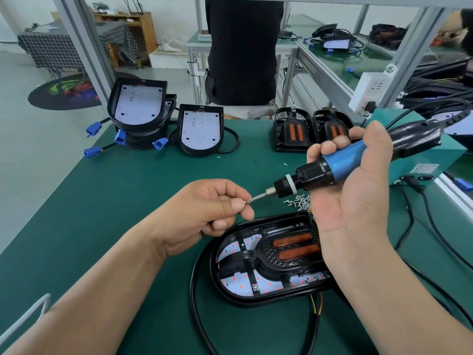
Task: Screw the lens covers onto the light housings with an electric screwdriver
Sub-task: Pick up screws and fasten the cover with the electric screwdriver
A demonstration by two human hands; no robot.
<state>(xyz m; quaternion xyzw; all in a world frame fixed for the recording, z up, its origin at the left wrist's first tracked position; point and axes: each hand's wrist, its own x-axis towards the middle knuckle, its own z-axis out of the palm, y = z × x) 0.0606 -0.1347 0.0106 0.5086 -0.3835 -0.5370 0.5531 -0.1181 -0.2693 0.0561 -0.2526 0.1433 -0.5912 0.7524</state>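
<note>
Lens cover point(266, 249) lies seated in the light housing point(230, 295) on the bench point(102, 201), under both hands, its long axis running left to right, rounded end leftward. The right hand point(358, 201) grips the electric screwdriver point(340, 162), which points left and slightly down. The left hand point(204, 213) pinches a screw point(247, 201) at the bit tip. The screw should probably sit square on the bit before the tool is stood upright over a hole.

Right hand point(358, 190), palm up, fingers wrapped round the electric screwdriver point(340, 162); left hand point(207, 213) pinches a screw point(247, 201) at the bit tip, remaining fingers curled.
</note>
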